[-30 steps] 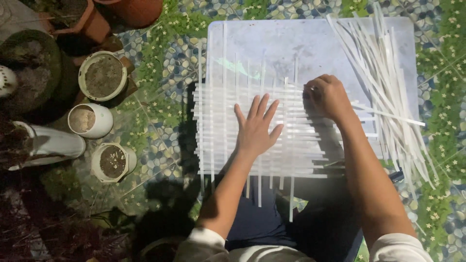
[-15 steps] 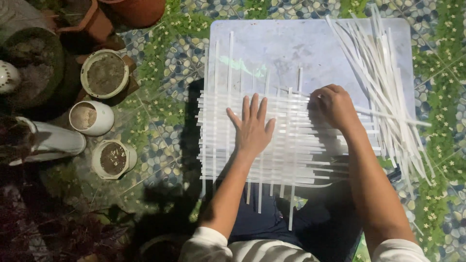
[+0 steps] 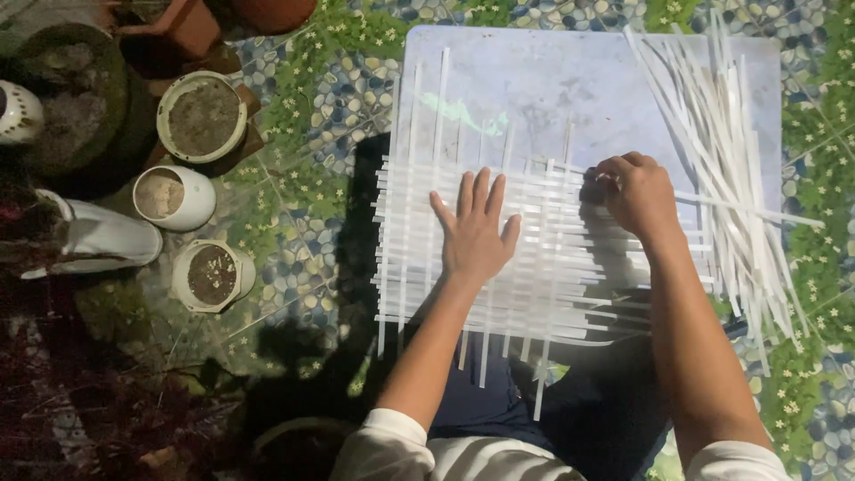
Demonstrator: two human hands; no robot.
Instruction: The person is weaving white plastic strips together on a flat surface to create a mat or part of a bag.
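The left hand is lying flat, palm down and fingers spread, on a woven mat of white strips, pressing on it near its middle and grasping nothing. The right hand is curling over the mat's upper right corner, its fingertips pinching the end of one white strip that is running sideways toward the right edge of the board.

The mat is sitting on the near half of this pale grey board, with its upright strips sticking out past the board's near edge over the person's dark trousers, and a few long ones reaching up toward the far left corner. Its crosswise strips are poking out past the board's left edge.

A loose pile of white strips is lying along the board's right edge, fanning from the far right corner down toward the near right corner, and the pinched strip is crossing over it.

The board is resting on a floor of pebbles and small green plants. Well left of the board, a round pot filled with soil is standing, with a white cup-shaped pot just below it and another small white pot of dark soil nearer still. A white vessel lying on its side is sitting just beside these at the left.
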